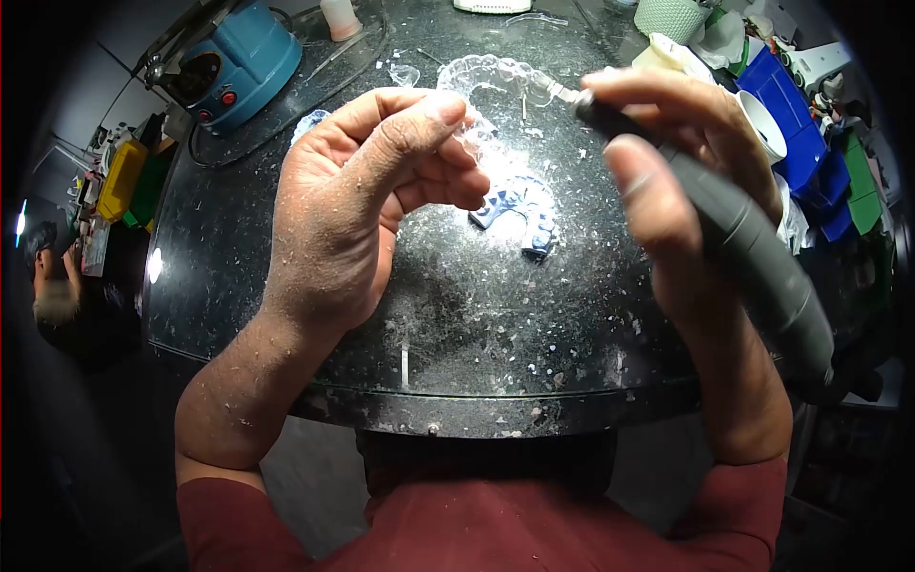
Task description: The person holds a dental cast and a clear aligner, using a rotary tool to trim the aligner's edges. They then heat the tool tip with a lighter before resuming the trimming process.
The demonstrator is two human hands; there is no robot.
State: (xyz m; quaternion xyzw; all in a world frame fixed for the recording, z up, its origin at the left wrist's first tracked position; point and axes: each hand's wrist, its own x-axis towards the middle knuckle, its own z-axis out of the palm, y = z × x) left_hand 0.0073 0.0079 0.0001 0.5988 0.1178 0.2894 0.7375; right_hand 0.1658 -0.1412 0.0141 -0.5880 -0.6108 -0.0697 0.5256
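My left hand [334,200], dusted with pale flecks, pinches a clear dental aligner [496,69] between thumb and fingers, raised over the dark worktop. In my right hand [681,181] lies a black rotary handpiece [762,257], gripped like a pen and slightly blurred. Its narrow metal tip points left, right at the near-right end of the aligner's arch. Below, on the worktop, rests a blue and white horseshoe-shaped dental model [534,214] in bright light. The fingers partly cover the aligner's left side.
Shavings litter the speckled worktop [457,334]. A blue machine with a red button [243,67] stands at back left, its cable trailing nearby. White tubs [760,124], a pale green pot [670,17] and blue bins [782,100] crowd the right. Another person [57,276] is at far left.
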